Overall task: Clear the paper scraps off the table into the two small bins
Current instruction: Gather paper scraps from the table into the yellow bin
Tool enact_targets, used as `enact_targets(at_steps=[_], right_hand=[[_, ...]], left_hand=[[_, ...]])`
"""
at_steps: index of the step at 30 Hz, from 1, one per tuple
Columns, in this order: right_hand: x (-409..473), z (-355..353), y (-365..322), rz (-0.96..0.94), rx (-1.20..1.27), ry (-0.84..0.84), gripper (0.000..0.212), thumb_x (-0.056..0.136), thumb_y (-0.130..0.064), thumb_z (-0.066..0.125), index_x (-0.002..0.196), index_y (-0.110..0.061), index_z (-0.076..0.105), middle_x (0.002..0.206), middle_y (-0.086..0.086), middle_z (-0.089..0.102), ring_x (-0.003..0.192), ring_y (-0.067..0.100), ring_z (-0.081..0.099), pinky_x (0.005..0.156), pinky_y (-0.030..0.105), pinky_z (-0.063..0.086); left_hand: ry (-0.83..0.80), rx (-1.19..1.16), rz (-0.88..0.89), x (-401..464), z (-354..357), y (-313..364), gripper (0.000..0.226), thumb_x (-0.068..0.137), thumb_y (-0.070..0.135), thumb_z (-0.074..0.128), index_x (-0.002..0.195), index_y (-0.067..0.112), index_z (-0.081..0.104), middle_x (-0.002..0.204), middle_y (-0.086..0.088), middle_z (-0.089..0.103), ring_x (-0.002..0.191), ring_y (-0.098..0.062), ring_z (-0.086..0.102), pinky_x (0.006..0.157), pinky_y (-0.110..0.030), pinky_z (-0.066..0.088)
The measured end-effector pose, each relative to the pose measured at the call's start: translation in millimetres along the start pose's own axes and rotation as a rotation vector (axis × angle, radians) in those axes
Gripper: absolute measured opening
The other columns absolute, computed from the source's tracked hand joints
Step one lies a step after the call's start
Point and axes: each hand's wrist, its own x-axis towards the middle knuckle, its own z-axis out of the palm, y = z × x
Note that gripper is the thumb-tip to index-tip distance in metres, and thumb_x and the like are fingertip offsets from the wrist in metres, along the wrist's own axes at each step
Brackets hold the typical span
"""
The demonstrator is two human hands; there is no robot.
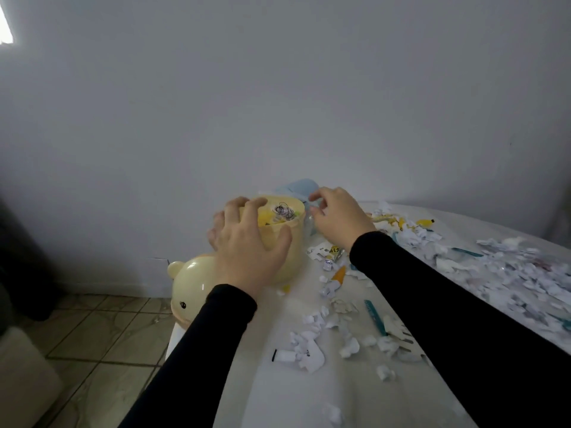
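Item, yellow bin (287,242): stands near the far left corner of the white table (293,396), paper inside; our left hand (247,245) grips its near wall, fingers curled over the rim. Item, bear-shaped lid (191,282): beside it at the edge. Item, blue bin (296,185): behind; our right hand (336,217) hovers there, fingers curled, hold unclear. Item, paper scraps (494,273): strewn rightward.
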Motion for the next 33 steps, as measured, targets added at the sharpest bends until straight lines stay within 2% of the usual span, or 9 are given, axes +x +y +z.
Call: enact_targets(at_steps=[3, 6, 9, 15, 21, 24, 27, 30, 33], right_hand=[[-21, 14, 19, 0.093, -0.221, -0.173, 0.033, 0.094, -0.022, 0.049, 0.125, -0.014, 0.057, 0.129, 0.012, 0.048, 0.114, 0.027, 0.053, 0.096, 0.035, 0.044], [-36, 29, 34, 0.103, -0.349, -0.408, 0.048, 0.093, -0.033, 0.051, 0.139, -0.019, 0.047, 0.147, 0.008, 0.036, 0.133, 0.028, 0.039, 0.108, 0.040, 0.037], [-46, 39, 42, 0.065, -0.377, -0.539, 0.052, 0.095, -0.037, 0.047, 0.144, -0.023, 0.039, 0.155, 0.003, 0.028, 0.140, 0.024, 0.030, 0.113, 0.041, 0.030], [-56, 31, 41, 0.072, -0.336, -0.492, 0.032, 0.088, -0.036, 0.056, 0.115, -0.022, 0.067, 0.122, -0.002, 0.063, 0.109, 0.018, 0.059, 0.094, 0.030, 0.048], [-27, 22, 29, 0.168, -0.072, -0.195, 0.038, 0.089, -0.021, 0.054, 0.127, -0.016, 0.055, 0.128, 0.007, 0.055, 0.112, 0.023, 0.056, 0.094, 0.031, 0.044], [-5, 14, 16, 0.228, 0.134, -0.078, 0.053, 0.090, -0.013, 0.050, 0.142, -0.012, 0.037, 0.138, 0.014, 0.043, 0.121, 0.028, 0.049, 0.095, 0.030, 0.040], [15, 11, 7, 0.333, 0.402, -0.075, 0.052, 0.095, -0.019, 0.045, 0.145, -0.014, 0.030, 0.141, 0.011, 0.044, 0.118, 0.027, 0.049, 0.089, 0.026, 0.039], [25, 15, 1, 0.471, 0.625, -0.117, 0.060, 0.094, -0.052, 0.039, 0.141, -0.016, 0.037, 0.136, 0.006, 0.048, 0.117, 0.027, 0.051, 0.098, 0.039, 0.044], [27, 22, 2, 0.459, 0.717, -0.123, 0.057, 0.085, -0.054, 0.057, 0.124, -0.013, 0.056, 0.114, 0.002, 0.059, 0.105, 0.022, 0.057, 0.086, 0.037, 0.047]], left_hand=[[-0.094, -0.006, 0.086, -22, 7, 10, 0.016, 0.085, 0.024, 0.055, 0.091, 0.014, 0.065, 0.093, -0.002, 0.062, 0.087, -0.023, 0.056, 0.077, -0.033, 0.046], [-0.535, 0.233, 0.011, -39, 21, 3, 0.021, 0.090, 0.016, 0.046, 0.100, 0.011, 0.064, 0.103, -0.008, 0.066, 0.095, -0.025, 0.060, 0.080, -0.031, 0.045], [-0.720, 0.389, 0.048, -55, 29, 2, 0.024, 0.094, 0.012, 0.040, 0.104, 0.007, 0.060, 0.110, -0.012, 0.064, 0.103, -0.029, 0.060, 0.080, -0.032, 0.044], [-0.872, 0.373, 0.154, -64, 29, 13, 0.029, 0.096, 0.014, 0.036, 0.101, 0.004, 0.063, 0.109, -0.013, 0.062, 0.103, -0.030, 0.058, 0.074, -0.031, 0.038], [-0.726, 0.145, 0.104, -57, 29, 13, 0.028, 0.093, 0.018, 0.039, 0.073, 0.007, 0.054, 0.078, -0.009, 0.062, 0.077, -0.029, 0.059, 0.063, -0.029, 0.038], [-0.335, 0.065, 0.201, -38, 21, 12, 0.026, 0.092, 0.029, 0.047, 0.092, 0.016, 0.070, 0.086, -0.002, 0.067, 0.078, -0.023, 0.062, 0.069, -0.031, 0.050], [0.055, 0.028, 0.167, -8, 13, 12, 0.030, 0.083, 0.041, 0.055, 0.100, 0.020, 0.069, 0.097, -0.004, 0.062, 0.091, -0.027, 0.058, 0.077, -0.031, 0.044], [-0.114, 0.067, -0.201, 12, 17, -4, 0.070, 0.075, 0.063, 0.058, 0.135, 0.028, 0.045, 0.143, -0.009, 0.038, 0.131, -0.032, 0.032, 0.105, -0.041, 0.030], [-0.246, -0.143, -0.359, 23, 20, -21, 0.106, 0.063, 0.070, 0.066, 0.148, 0.024, 0.021, 0.154, -0.009, 0.022, 0.143, -0.026, 0.018, 0.115, -0.040, 0.020]])
